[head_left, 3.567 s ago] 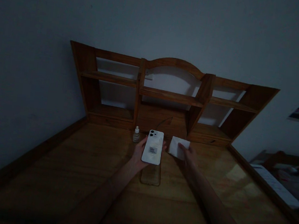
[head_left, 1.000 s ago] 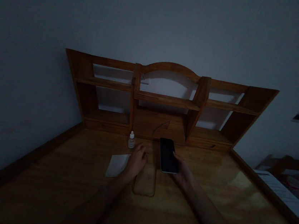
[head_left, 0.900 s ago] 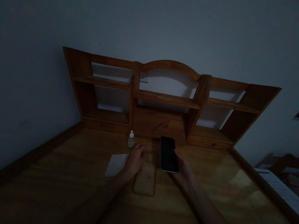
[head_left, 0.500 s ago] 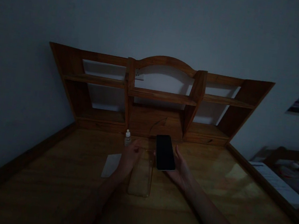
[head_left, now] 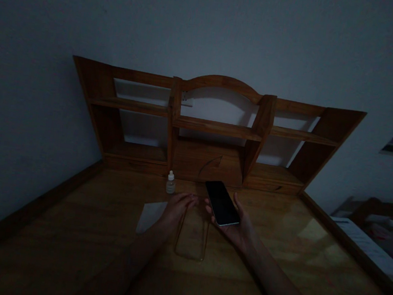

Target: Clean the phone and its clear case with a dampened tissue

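Note:
A black-screened smartphone (head_left: 222, 203) rests tilted in my right hand (head_left: 238, 230), whose fingers and thumb wrap its edges from below. To its left, a clear phone case (head_left: 191, 241) lies on the wooden desk. My left hand (head_left: 177, 209) is at the upper end of this case, its bent fingers closed on the edge; the exact grip is dim. Behind that hand stands a small bottle (head_left: 170, 185) with a white cap. A white sheet (head_left: 149, 215), flat on the desk, is partly covered by my left wrist.
A wooden shelf unit (head_left: 216, 130) runs along the back of the desk (head_left: 100, 245), against the wall. Raised wooden edges border the desk on both sides. Beyond the right edge is a white surface (head_left: 366, 245). The room is dim.
My left hand has moved right over the case's upper end, and the case has shifted slightly right. The phone has turned and tilted in my right hand. The view has shifted a little.

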